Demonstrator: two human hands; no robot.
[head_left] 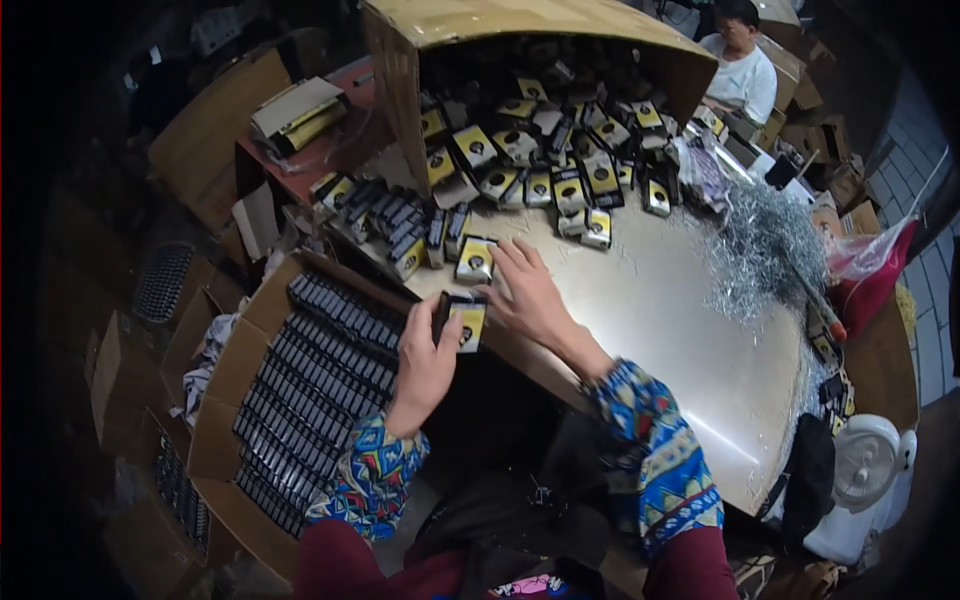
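Observation:
My left hand (424, 358) is closed around a small yellow, black and white box (468, 326), gripping it just past the table's near edge. To its right, my right hand (537, 300) has its fingers stretched out over the tabletop. Its fingertips are beside another small yellow-and-white box (476, 259) and seem to touch its right side. The right thumb points toward the box in my left hand; whether it touches is unclear. More small boxes (408, 257) stand packed together on the table, left of my right hand's fingers.
A large carton (393, 95) lies on its side, spilling many small boxes (570, 190) onto the metal tabletop (640, 330). A carton (215, 430) with rows of dark boxes stands lower left. Silvery metal pieces (765, 250) heap at right, near a white fan (866, 462). A person (745, 70) sits beyond.

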